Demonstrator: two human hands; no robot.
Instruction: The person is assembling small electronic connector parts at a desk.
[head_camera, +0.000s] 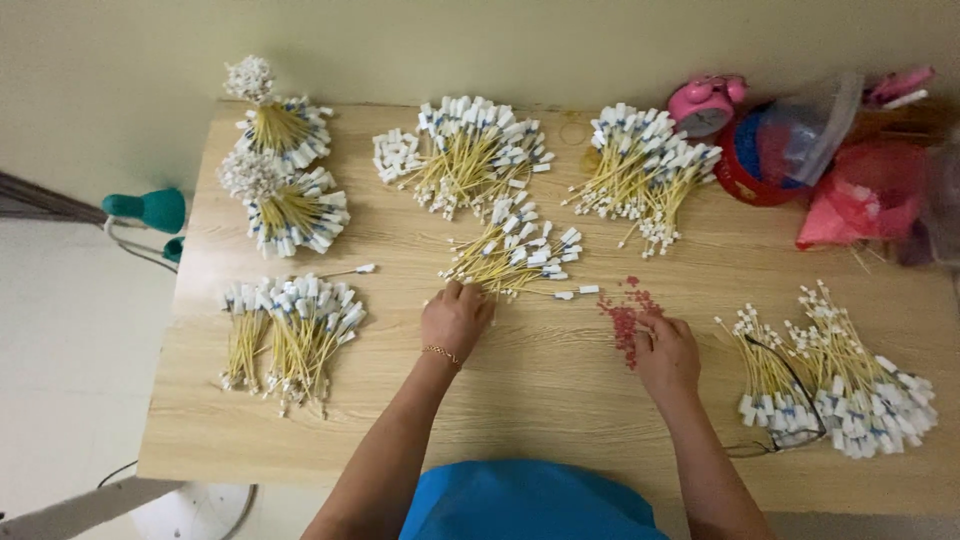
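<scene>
The left hand (455, 318) rests fingers-down on the near edge of a loose pile of yellow cables (515, 255), as if to draw one out. The right hand (665, 350) pinches at small red caps (625, 310) (scattered within easy reach) on the bench (540, 390).

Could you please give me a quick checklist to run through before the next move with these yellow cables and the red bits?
1. Left hand reaches the loose yellow cable pile: ok, fingertips touch its near edge.
2. Right hand at the small red pieces: ok, fingers rest on them.
3. A single cable held in the left grip: cannot tell, fingers hide it.
4. Red pieces kept together: ok, one small scatter.
5. Bare wooden table between the hands: ok.
6. Bundle at right apart from the right hand: ok.
</scene>
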